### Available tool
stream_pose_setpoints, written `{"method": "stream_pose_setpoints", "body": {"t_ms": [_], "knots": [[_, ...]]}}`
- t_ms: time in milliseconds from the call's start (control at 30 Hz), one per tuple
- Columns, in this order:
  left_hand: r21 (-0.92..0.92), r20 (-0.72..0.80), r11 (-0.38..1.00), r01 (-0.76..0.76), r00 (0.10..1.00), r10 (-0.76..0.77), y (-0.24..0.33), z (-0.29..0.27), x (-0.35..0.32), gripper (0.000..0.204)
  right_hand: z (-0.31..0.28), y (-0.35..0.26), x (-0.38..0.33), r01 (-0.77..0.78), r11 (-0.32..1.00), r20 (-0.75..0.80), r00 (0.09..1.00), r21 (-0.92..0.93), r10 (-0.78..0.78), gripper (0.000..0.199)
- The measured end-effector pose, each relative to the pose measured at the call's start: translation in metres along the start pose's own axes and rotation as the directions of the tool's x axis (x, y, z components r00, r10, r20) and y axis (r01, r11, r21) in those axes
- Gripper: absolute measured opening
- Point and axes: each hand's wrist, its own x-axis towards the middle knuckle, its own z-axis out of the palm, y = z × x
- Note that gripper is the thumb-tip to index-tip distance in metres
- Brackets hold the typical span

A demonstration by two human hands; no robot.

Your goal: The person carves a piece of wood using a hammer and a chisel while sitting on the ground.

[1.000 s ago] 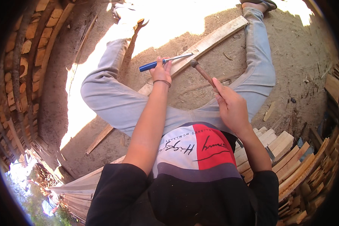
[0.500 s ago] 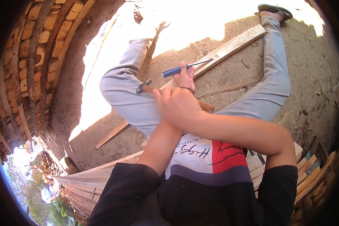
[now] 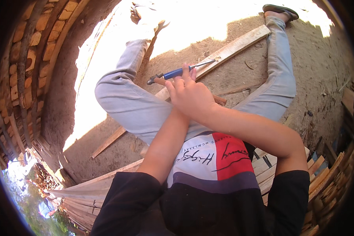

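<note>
Bare dirt ground (image 3: 240, 74) fills the upper middle of the frame, half in hard sunlight, half in shade. Brick wall (image 3: 25, 63) curves up the left edge, its lines bent by the lens. Person sits with legs in light grey trousers (image 3: 126, 102) spread toward the top, sandalled foot (image 3: 281, 11) at upper right; the other foot at top centre is washed out by glare. Long pale plank (image 3: 232, 49) runs diagonally from upper right down toward lower left, passing under the hands, its middle stretch covered by them. Stacked cut timber (image 3: 326, 177) at lower right and pale boards (image 3: 86, 188) at lower left, both cut off by the frame rim. No containers to be seen. Forearms cross at centre. Right hand (image 3: 190, 96) lies on top, fist closed round a wooden hammer handle; hammer (image 3: 155, 80) shows only its dark head left of the fingers and a stub of handle to the right. Left hand (image 3: 187, 74) mostly hidden behind the right, fingertips pinched on a blue-handled screwdriver (image 3: 181, 72), centre of frame, shaft pointing up-right over the plank; the tip is too thin to make out.
</note>
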Motion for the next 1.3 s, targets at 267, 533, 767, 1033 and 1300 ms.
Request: {"method": "stream_pose_setpoints", "body": {"t_ms": [267,533,767,1033,1300], "knots": [[0.359,0.203,0.909,-0.209,0.969,0.143,-0.010,-0.020,-0.001,0.034,0.004,0.012,-0.001,-0.067,0.998,0.064,0.996,0.008,0.067,0.030],[0.743,0.463,0.441,-0.503,0.863,0.203,-0.015,-0.041,0.003,0.042,-0.008,0.015,-0.005,0.006,0.997,-0.072,0.997,-0.083,-0.012,0.032],[0.752,0.659,-0.174,-0.636,0.732,0.175,-0.013,-0.045,0.005,0.046,0.009,0.010,-0.002,0.008,1.000,0.033,0.999,0.027,-0.009,0.032],[0.593,0.764,-0.505,-0.628,0.637,0.105,0.001,-0.032,-0.008,0.046,0.013,0.020,-0.008,-0.088,0.994,-0.001,0.996,0.070,0.088,0.038],[-0.159,-0.273,0.987,0.016,0.960,-0.059,0.027,0.019,0.062,0.029,-0.035,0.054,-0.077,-0.432,0.764,0.246,0.902,0.478,0.356,0.045]]}}
